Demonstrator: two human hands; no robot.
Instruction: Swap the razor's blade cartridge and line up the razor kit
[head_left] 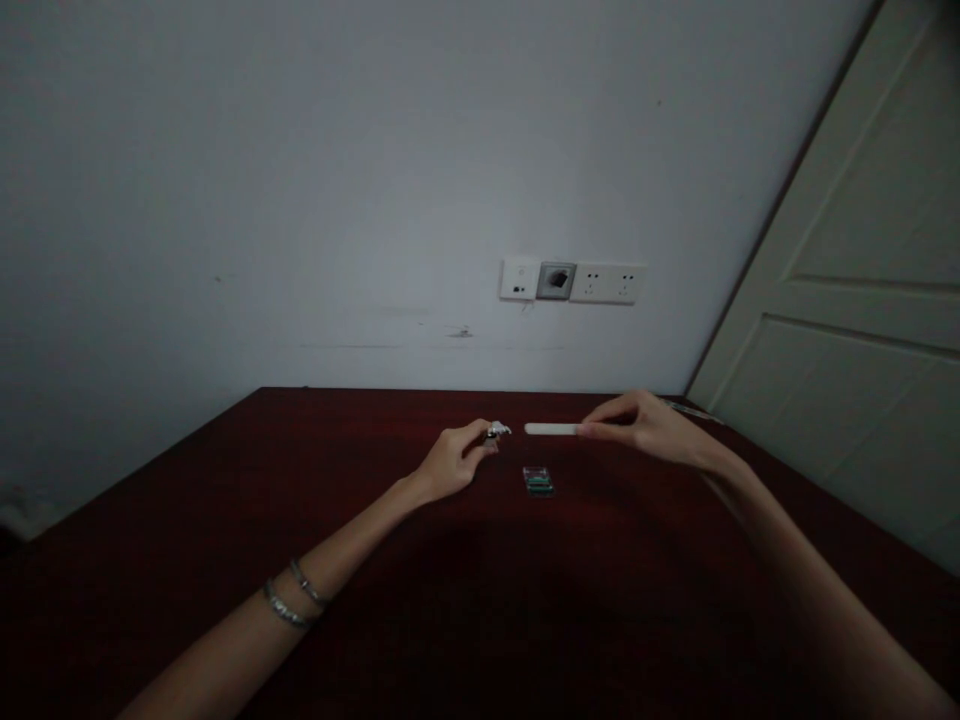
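Note:
My left hand (452, 460) pinches a small silvery-white object (498, 429) with a dark part, between thumb and fingers. Its exact kind is too small to make out. Facing it from the right, my right hand (637, 428) grips one end of a flat white stick with a rounded tip (551, 429). The stick points left, and a short gap separates its tip from the silvery object. Below this gap, a small clear case (538, 481) with something green in it lies on the dark red table (420, 620).
Behind the table rises a pale wall (337, 200) with a row of sockets and switch plates (574, 281). A light panelled door (862, 300) stands along the right side. Something thin and pale (694, 411) lies at the table's far right edge.

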